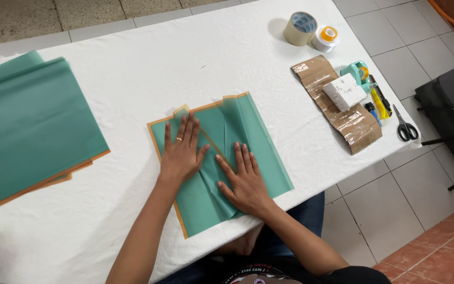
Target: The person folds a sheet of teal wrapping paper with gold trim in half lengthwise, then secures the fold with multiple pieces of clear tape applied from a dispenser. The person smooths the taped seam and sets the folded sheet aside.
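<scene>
Bare tablecloth (148, 68) ahead; tape rolls (311, 30), cardboard (337, 108) probably crowding the right.

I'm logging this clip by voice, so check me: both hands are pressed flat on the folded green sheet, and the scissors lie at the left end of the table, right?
Not quite. The head view shows the scissors at the right end of the table, beside the cardboard strip. The rest holds: the left hand and right hand press flat on the folded green sheet.

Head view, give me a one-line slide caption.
Both hands, left and right, press flat on folded green paper on a white table.
</scene>
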